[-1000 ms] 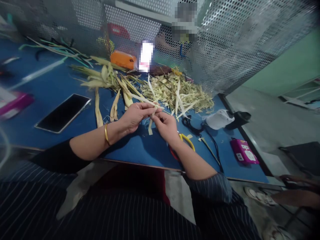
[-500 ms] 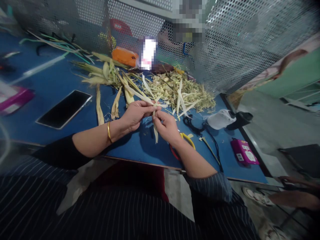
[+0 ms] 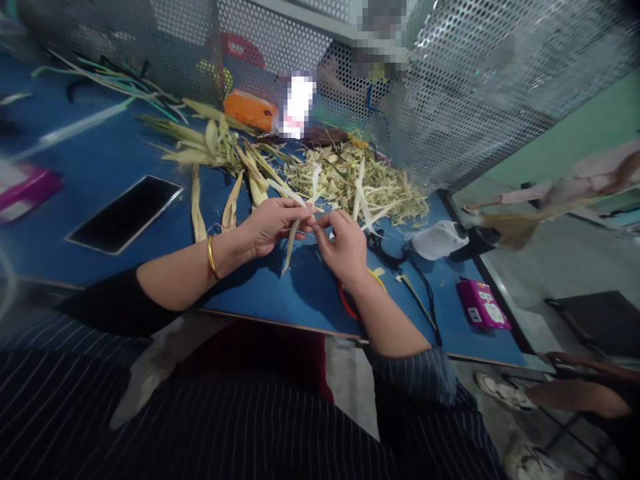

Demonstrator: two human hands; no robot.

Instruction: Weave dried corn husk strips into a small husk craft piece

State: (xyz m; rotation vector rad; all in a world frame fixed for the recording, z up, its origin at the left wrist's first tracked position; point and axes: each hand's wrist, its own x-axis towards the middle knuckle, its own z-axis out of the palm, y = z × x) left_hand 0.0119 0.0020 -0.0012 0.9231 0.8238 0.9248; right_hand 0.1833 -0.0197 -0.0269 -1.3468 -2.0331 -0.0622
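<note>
My left hand (image 3: 267, 227) and my right hand (image 3: 344, 247) meet above the blue table (image 3: 115, 167), both pinched on pale dried leaf strips (image 3: 291, 235). One strip hangs down from my fingers toward the table, others stick up and back. A gold bangle (image 3: 212, 257) sits on my left wrist. Behind my hands lies a heap of shredded husk scraps (image 3: 360, 180), with longer dried leaves (image 3: 215, 150) to its left.
A black phone (image 3: 125, 213) lies at the left, a pink box (image 3: 25, 193) beyond it. Scissors with red and yellow handles (image 3: 373, 277) lie under my right wrist, with black cables (image 3: 415, 280), a white object (image 3: 437, 239) and a pink case (image 3: 483, 305) to the right. A perforated metal screen (image 3: 450, 87) backs the table.
The hanging strip has swung left and my right hand has risen slightly, fingers closer to my left. The view shifted a little; a blurred person passes at the far right.
</note>
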